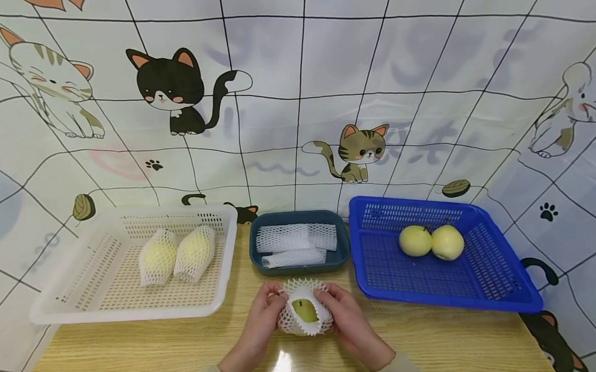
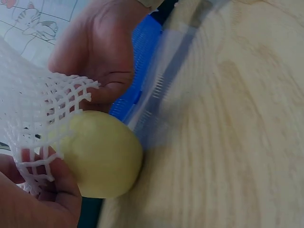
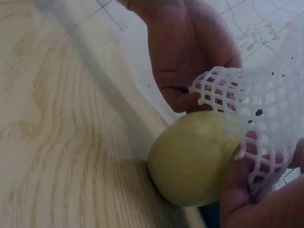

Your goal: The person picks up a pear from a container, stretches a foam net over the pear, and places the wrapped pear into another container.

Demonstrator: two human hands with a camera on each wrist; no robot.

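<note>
At the front of the table, a pale yellow pear (image 1: 304, 310) sits partly inside a white foam net sleeve (image 1: 312, 327), its top showing through the sleeve's opening. My left hand (image 1: 258, 318) pinches the net's edge on the left between thumb and fingers. On the opposite side my right hand (image 1: 349, 321) pinches the edge too. Both wrist views show the net stretched over the upper part of the pear (image 2: 107, 154), while its lower part is bare and stands against the wooden tabletop (image 3: 71, 156).
Behind the hands, a dark teal tray (image 1: 302, 271) holds flat foam net sleeves (image 1: 283, 238). To the left stands a white basket (image 1: 133, 314) with two netted pears (image 1: 158, 258). A blue basket (image 1: 404, 290) on the right holds two bare pears (image 1: 447, 243). A cat-patterned cloth (image 1: 273, 97) rises behind.
</note>
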